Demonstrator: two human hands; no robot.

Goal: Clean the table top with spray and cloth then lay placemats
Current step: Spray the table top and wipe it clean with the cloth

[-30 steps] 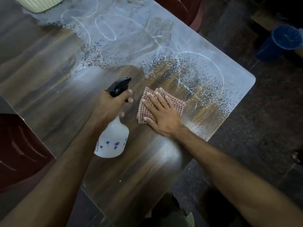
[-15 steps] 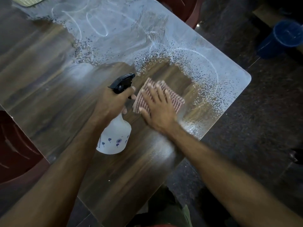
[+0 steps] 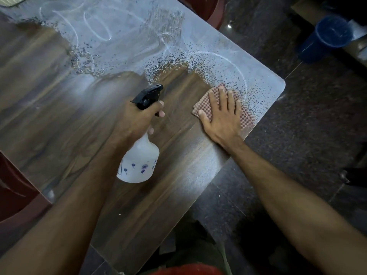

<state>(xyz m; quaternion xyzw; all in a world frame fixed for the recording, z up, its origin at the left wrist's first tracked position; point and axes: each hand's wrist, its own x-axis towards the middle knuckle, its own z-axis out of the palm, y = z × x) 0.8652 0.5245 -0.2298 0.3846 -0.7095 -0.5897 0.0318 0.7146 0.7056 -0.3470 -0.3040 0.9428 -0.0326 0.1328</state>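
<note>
The dark wood-grain table top point(image 3: 49, 120) carries spray droplets and pale smear rings across its far half. My left hand point(image 3: 137, 120) grips the neck of a white spray bottle point(image 3: 141, 163) with small blue flower prints and a black trigger head, held just above the table's middle. My right hand point(image 3: 222, 116) lies flat, fingers spread, pressing a red-and-white checked cloth point(image 3: 246, 120) onto the table close to its right edge, at the rim of the droplet patch. No placemats are in view.
A blue bucket point(image 3: 329, 36) stands on the dark stone floor at the far right. Dark red plastic chairs sit at the left point(image 3: 14, 195) and beyond the far edge point(image 3: 204, 8). The table's rounded right corner point(image 3: 278, 84) is just past the cloth.
My right hand has slid the cloth from beside the spray bottle rightward to the table's right edge, leaving a wiped dark strip. The left hand and bottle have stayed about where they were.
</note>
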